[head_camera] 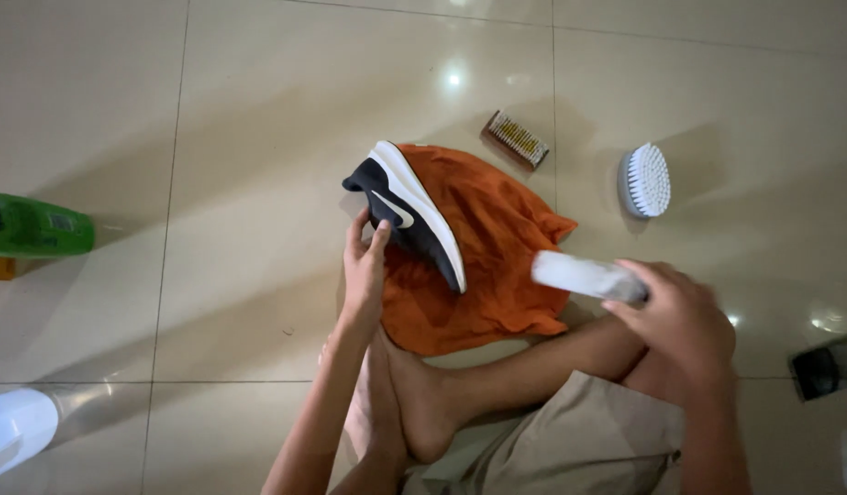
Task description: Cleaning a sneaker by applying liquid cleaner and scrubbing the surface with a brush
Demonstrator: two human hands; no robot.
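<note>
While our left hand (366, 266) pinches the dark shoe (407, 213) tilted on the orange cloth (497, 266), our right hand (678, 316), closed around a blurred white brush or bottle (584, 275), should work gently, keeping the shoe braced.

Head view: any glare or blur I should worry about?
Head view: ceiling lights glare off the glossy floor tiles; the right hand and its white object are motion-blurred; the dark shoe under the left hand is sharp.
</note>
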